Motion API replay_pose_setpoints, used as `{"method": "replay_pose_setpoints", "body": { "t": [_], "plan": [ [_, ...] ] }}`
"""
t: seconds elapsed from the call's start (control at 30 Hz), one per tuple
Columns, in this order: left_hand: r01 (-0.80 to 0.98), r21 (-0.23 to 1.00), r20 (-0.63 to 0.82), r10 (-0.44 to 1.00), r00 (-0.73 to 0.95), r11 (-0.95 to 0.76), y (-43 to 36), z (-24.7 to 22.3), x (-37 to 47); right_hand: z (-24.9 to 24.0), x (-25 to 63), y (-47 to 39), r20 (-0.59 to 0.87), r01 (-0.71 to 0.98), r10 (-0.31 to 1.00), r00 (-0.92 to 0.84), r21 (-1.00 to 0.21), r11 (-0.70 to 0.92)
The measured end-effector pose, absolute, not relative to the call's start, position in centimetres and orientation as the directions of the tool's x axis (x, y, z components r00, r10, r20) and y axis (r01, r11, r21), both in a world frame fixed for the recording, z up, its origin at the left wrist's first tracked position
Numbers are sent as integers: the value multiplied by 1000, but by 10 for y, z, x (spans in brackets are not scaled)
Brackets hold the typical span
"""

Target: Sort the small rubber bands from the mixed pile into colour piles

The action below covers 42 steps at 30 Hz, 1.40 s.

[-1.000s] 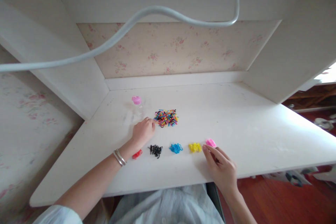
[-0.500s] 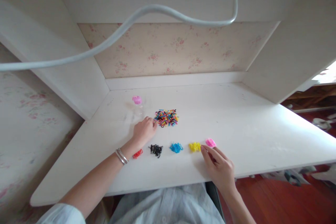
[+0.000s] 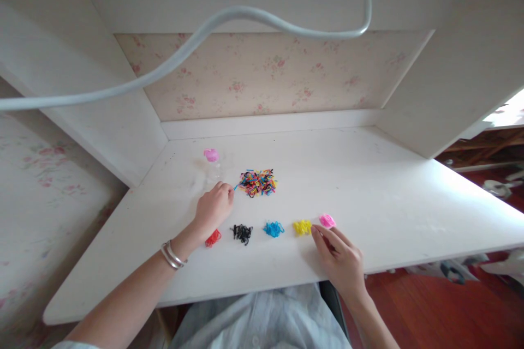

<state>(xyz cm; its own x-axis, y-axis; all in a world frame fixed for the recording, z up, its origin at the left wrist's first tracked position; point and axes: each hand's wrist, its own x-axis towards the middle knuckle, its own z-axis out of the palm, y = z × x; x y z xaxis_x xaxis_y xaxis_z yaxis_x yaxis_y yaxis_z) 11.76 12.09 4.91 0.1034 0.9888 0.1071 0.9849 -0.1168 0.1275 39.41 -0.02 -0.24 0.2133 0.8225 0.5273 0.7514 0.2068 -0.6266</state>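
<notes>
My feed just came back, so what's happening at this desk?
The person's left hand pinches what looks like a blue band beside the mixed pile. The right hand is at the yellow pile's right edge; whether it holds anything is unclear. Red, black and blue piles lie in a row to the left of yellow, with a pink pile to its right.

No text, label, brand, number or sign can be read.

White cable (image 3: 245, 12) cropped at left, anything inside right hand (image 3: 343, 259) hidden
</notes>
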Motion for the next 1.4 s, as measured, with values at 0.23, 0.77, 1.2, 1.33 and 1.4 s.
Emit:
{"method": "replay_pose_setpoints", "body": {
  "t": [0.23, 0.77, 1.2, 1.33, 1.4],
  "plan": [
    [967, 146, 131, 973, 192, -211, 81, 64, 127, -1, 393, -1, 520, 758, 828, 210, -621, 197],
    [919, 121, -2, 925, 379, -376, 40, 47, 187, -4, 394, 0, 532, 754, 826, 186, -616, 227],
    [900, 252, 84, 935, 346, -356, 42, 64, 157, -4, 394, -1, 510, 742, 838, 193, -635, 215],
    [889, 374, 205, 958, 199, -265, 55, 70, 109, 2, 393, 1, 483, 719, 851, 206, -664, 204],
    [871, 442, 255, 961, 108, -215, 58, 67, 81, 11, 389, 4, 466, 732, 868, 171, -649, 205]
  ]
}}
